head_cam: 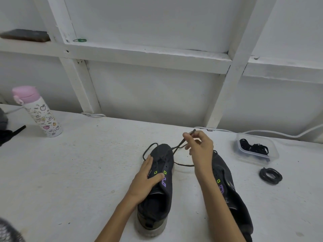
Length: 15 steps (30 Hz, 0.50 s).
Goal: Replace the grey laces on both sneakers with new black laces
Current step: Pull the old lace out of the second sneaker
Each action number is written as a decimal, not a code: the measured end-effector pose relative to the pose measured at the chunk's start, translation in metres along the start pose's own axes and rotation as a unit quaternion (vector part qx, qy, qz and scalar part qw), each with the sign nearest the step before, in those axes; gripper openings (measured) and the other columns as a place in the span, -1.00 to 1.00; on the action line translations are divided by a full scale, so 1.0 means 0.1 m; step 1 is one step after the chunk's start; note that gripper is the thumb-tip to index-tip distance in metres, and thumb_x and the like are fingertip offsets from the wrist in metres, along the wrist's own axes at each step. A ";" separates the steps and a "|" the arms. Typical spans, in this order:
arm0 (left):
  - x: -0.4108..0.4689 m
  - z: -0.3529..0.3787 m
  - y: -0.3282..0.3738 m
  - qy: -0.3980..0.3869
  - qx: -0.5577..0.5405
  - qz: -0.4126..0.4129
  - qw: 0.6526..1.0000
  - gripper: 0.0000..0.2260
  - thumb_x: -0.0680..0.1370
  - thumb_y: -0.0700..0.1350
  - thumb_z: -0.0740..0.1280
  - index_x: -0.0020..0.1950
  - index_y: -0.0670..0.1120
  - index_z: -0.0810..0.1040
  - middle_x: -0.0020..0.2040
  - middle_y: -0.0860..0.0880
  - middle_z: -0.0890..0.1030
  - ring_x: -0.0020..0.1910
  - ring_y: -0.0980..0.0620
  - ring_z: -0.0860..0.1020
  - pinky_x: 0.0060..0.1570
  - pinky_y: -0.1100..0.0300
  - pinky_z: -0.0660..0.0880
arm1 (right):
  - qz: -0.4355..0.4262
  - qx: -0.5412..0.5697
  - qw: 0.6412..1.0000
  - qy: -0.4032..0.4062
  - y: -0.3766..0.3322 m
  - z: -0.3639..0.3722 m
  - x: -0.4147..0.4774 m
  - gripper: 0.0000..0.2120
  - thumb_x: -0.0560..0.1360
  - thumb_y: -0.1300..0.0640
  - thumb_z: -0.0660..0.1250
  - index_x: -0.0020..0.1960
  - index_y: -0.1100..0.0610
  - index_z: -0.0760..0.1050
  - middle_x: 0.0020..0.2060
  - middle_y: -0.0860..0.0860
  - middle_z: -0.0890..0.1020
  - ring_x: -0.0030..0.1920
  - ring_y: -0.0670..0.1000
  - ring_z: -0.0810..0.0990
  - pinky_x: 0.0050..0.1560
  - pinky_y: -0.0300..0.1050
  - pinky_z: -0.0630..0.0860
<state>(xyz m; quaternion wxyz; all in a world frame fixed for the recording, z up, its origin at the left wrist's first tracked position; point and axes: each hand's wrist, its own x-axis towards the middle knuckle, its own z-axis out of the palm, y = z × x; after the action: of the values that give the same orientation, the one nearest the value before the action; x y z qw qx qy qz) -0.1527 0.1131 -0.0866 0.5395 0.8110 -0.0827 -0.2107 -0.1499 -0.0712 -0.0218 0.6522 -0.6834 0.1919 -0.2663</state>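
While the left hand (146, 177) lies flat with straight fingers on the left sneaker (167, 191), pressing it to the table (87, 163), the right hand (199, 147) pinches the grey lace (183, 165) between thumb and fingertips and lifts it above the toe end. The step in hand looks like drawing the old lace out of the last eyelets near the toe.

To do this well, the pull should run along the line of the eyelets, up and away from the toe, so the lace slides instead of dragging the shoe. The flat hand should bear down near the eyelets, where it counters the pull best. A slack loop lies on the table between the two shoes and another curls round the toe, so short pulls with a fresh pinch lower down should stop them snagging.

Counted: two sneakers, the left one under the hands and the right sneaker (225, 173) just beside it, partly hidden by the right forearm. One grey lace is plainly seen, and whether the right shoe has its own I cannot tell. One clear container (274, 151) holds a bundle of black laces (257, 147), too tangled to count. One coil of black lace (262, 176) lies on the table near it. One bottle (42, 116) stands well apart at the left.
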 end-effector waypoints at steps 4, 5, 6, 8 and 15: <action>0.00 0.00 0.01 0.000 -0.001 0.002 1.000 -0.29 0.52 0.02 0.40 0.57 0.09 0.09 0.56 0.19 0.11 0.51 0.18 0.14 0.51 0.11 0.13 | 0.067 -0.088 0.990 -0.086 0.19 0.02 -0.12 -0.76 0.35 0.02 0.56 -0.22 0.14 0.56 -0.25 -0.01 0.67 -0.42 -0.10 0.50 -0.34 -0.21 0.47; 0.00 0.01 0.01 0.002 -0.002 0.002 1.000 -0.26 0.49 0.08 0.40 0.57 0.09 0.09 0.56 0.20 0.11 0.51 0.19 0.14 0.51 0.11 0.13 | 0.090 -0.132 0.980 -0.119 0.30 0.03 -0.18 -0.73 0.29 -0.03 0.59 -0.22 0.11 0.59 -0.25 -0.03 0.68 -0.39 -0.09 0.54 -0.27 -0.13 0.54; 0.00 0.01 0.02 0.004 -0.004 0.000 1.000 -0.22 0.43 0.13 0.39 0.57 0.10 0.10 0.56 0.20 0.11 0.51 0.20 0.15 0.51 0.11 0.13 | 0.103 -0.164 0.970 -0.147 0.38 0.04 -0.24 -0.73 0.25 -0.06 0.61 -0.24 0.07 0.61 -0.28 -0.04 0.68 -0.36 -0.07 0.58 -0.20 -0.04 0.58; 0.00 0.00 0.04 0.007 -0.004 -0.005 1.000 -0.18 0.35 0.19 0.34 0.56 0.11 0.10 0.56 0.21 0.12 0.50 0.21 0.16 0.50 0.11 0.14 | 0.101 -0.178 0.967 -0.151 0.44 0.08 -0.29 -0.81 0.26 -0.01 0.60 -0.28 0.03 0.63 -0.32 -0.05 0.68 -0.33 -0.05 0.61 -0.17 0.02 0.60; -0.01 0.02 0.03 0.001 0.011 0.001 1.000 -0.31 0.55 0.03 0.36 0.58 0.08 0.07 0.57 0.18 0.07 0.53 0.16 0.10 0.48 0.15 0.10 | 0.025 -0.020 0.999 -0.019 0.10 0.03 -0.13 -0.91 0.41 0.20 0.50 -0.19 0.14 0.60 -0.29 0.01 0.66 -0.43 -0.07 0.50 -0.31 -0.26 0.48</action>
<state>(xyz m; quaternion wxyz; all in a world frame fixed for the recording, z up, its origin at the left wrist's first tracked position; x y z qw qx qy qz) -0.1540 0.1105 -0.0838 0.5308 0.8170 -0.0852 -0.2084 -0.1577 -0.0615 -0.0338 0.6485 -0.6963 0.2016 -0.2324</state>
